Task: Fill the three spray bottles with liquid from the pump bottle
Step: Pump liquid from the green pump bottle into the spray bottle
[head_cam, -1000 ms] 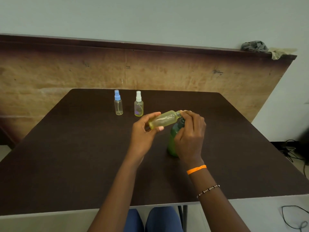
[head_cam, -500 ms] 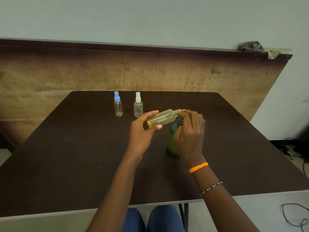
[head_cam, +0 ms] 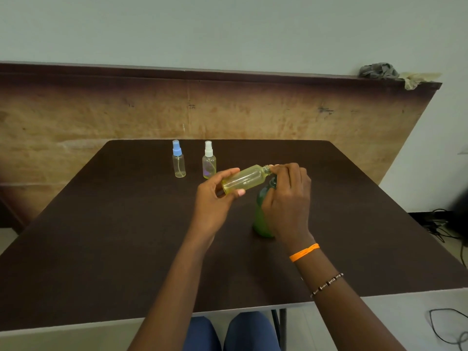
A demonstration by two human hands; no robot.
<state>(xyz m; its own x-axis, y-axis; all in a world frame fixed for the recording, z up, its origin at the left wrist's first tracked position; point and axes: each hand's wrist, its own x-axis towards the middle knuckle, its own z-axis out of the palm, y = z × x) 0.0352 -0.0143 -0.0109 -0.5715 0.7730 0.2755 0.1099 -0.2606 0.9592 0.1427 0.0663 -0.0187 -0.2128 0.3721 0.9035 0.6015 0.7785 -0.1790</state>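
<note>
My left hand [head_cam: 215, 206] grips a yellowish spray bottle [head_cam: 244, 179] by its base, tilted almost level, its open neck pointing right. The neck meets the fingertips of my right hand [head_cam: 288, 198], which curls over the top of the green pump bottle [head_cam: 260, 221] standing on the dark table [head_cam: 101, 236]. The pump head is hidden under that hand. Two capped spray bottles stand upright further back: one with a blue cap [head_cam: 178, 160] and one with a white cap [head_cam: 209, 162].
A wooden board [head_cam: 76, 117] leans against the wall behind the table. A grey rag [head_cam: 378, 70] lies on its top right corner. Cables [head_cam: 443, 224] trail on the floor to the right. My knees show below the table's near edge.
Both hands keep their hold, with the tilted bottle's neck staying at the pump top. Only the camera view has shifted slightly.
</note>
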